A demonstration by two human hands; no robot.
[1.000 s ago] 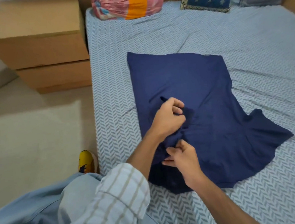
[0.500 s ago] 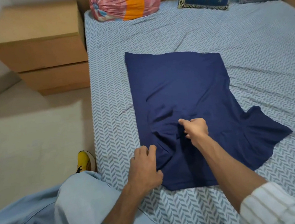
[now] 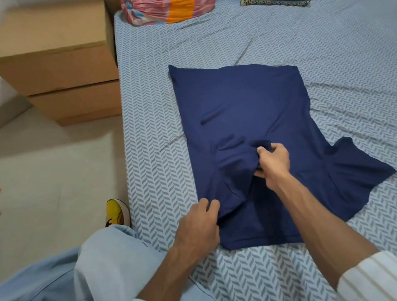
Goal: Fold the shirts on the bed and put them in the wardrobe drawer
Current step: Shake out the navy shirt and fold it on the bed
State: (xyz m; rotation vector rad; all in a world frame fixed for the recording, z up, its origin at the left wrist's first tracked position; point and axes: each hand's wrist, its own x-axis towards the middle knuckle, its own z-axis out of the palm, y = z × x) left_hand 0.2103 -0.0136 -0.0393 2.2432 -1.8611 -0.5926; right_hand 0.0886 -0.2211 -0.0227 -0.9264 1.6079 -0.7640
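**Navy shirt half-folded on a bedroom bed**

Bedroom, daytime: a bed (image 3: 278, 32) in a blue-and-white herringbone sheet fills the view, with a wooden bedside cabinet (image 3: 59, 67) well beyond the left hand and pillows far ahead of both hands. A navy shirt (image 3: 241, 101) lies flat on the sheet, its body stretching forward from the hands and one sleeve splayed out past the right wrist. The right hand (image 3: 272, 164) is clenched on a bunched ridge of cloth near the shirt's middle. The left hand (image 3: 197, 227) rests at the shirt's near-left edge, fingers curled onto the fabric; whether they pinch it cannot be told.

The risk, judging from the creases radiating from the right hand's grip, is a crooked fold: pulling from one bunched point could drag the smooth far half askew. Should the left hand lift, the edge it anchors may slide along the sheet. The loose sleeve could also end up trapped, lumpy, inside the fold.
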